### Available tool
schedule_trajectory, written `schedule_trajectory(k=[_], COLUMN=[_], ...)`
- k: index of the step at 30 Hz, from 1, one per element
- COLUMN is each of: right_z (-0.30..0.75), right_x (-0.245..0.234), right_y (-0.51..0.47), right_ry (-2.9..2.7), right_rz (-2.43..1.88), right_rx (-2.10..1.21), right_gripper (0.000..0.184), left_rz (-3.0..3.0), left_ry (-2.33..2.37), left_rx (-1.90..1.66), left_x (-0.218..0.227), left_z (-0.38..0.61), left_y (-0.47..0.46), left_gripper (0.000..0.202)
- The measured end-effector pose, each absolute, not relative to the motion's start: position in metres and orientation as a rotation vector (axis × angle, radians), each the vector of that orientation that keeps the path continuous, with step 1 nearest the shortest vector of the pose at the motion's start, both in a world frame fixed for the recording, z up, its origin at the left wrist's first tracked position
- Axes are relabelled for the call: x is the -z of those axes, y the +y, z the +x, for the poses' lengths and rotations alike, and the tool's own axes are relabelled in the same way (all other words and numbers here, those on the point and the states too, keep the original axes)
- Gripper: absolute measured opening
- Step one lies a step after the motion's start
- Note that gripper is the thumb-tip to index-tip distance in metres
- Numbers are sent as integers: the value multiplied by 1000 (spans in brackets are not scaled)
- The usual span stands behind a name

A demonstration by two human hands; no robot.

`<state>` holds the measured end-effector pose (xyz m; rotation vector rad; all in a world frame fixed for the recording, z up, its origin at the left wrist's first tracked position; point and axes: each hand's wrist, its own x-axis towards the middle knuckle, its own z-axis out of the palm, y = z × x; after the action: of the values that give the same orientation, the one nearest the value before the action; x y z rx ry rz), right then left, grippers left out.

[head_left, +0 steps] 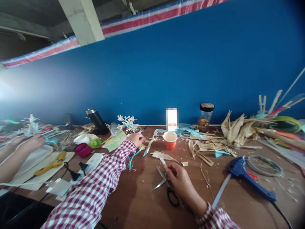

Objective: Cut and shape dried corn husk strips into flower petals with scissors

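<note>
My left hand (pixel 137 139) reaches out over the table, its fingers drawn together; anything between them is hidden. Just behind it stands a bunch of pale husk flowers (pixel 127 122). Short blue strips (pixel 133 158) lie below that wrist. Between thumb and forefinger, my right hand (pixel 178 177) pinches a short pale strip (pixel 163 163), apparently corn husk. Scissors (pixel 173 196) with black handles lie partly under this hand, blades apart. A flat piece of husk (pixel 164 156) rests just beyond the strip, and a red paper cup (pixel 170 142) stands upright behind it.
A blue glue gun (pixel 250 179) lies at right near a coil of clear tubing (pixel 265 165). Dried husks (pixel 238 127) and a lidded jar (pixel 205 117) stand at the back. Left are a black bottle (pixel 97 121), a power strip (pixel 94 162) and another person's hands (pixel 33 143).
</note>
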<state>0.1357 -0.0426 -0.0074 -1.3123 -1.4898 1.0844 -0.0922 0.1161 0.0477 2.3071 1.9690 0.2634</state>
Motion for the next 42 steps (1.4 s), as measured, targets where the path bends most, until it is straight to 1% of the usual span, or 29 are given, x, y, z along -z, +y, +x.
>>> schedule_trajectory(k=[5,8,11,17,21,23,27,29,37,42], right_z=[136,135,135,135,136,136,135,135,135,135], right_x=[8,10,11,12,13,14,13,12,13,15], right_y=[-43,-42,-41,-41,-41,-41,-40,-40,-41,-40], right_ry=[-1470,-1472,-1489,-1492,-1489,-1484,-1476,-1475,-1455,-1480], right_rz=[-1288,-1279,-1282,-1282,-1292,-1297,-1302,-1308,-1310,-1273], right_rx=[-1092,-1091,-1085,-1096,-1116,-1128,-1139,-1134,-1138,-1123], right_gripper=[16,16,17,18,20,20,19,18,17,18], left_rz=[2461,2527,2554,2581,2520,2449,2276,2210,2178,2279], left_ry=[1768,1740,1729,1672,1665,1700,1750,1754,1721,1550], left_rx=[-90,-7,-3,-74,-133,-198,-326,-366,-405,-354], left_x=[-40,-39,-41,-35,-26,-24,-23,-23,-33,-39], left_z=[-101,-114,-120,-107,-98,-97,-97,-96,-94,-79], left_y=[106,105,109,117,123,125,128,128,124,113], left_gripper=[48,45,42,20,11,11,23,26,18,17])
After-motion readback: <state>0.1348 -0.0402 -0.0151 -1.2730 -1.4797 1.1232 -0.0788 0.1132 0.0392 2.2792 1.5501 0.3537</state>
